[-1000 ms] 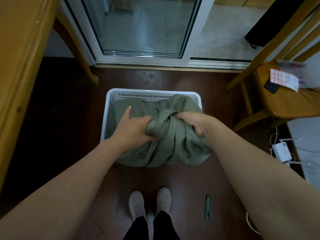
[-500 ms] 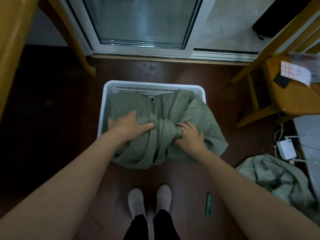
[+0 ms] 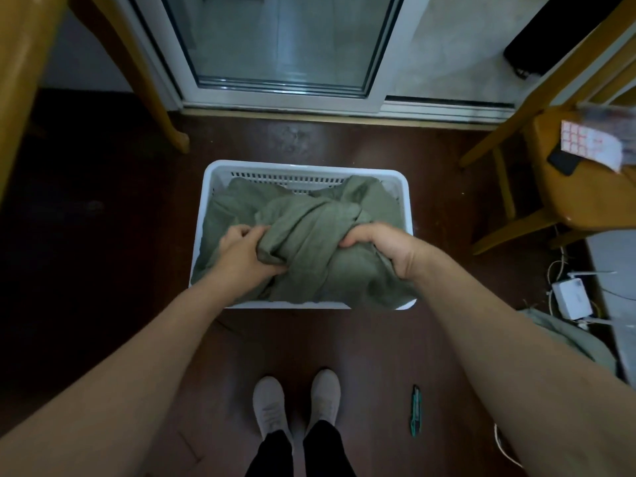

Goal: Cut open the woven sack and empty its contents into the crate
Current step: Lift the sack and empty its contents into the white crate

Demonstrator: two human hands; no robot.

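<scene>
A wooden chair [image 3: 581,187] stands right of the fingers, carrying a grid-printed sheet [image 3: 585,144]. A white box [image 3: 572,297], perhaps a router, sits below it. 2 shoes [image 3: 296,404] are nearest.

Cloth [image 3: 309,242] in crate [image 3: 303,168]; cutter [image 3: 416,410] on floor, right of shoes [image 3: 296,406].

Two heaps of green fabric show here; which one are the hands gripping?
The green cloth piled in the white crate: left hand and right hand both clutch it. The other heap lies untouched on the floor at the right.
</scene>
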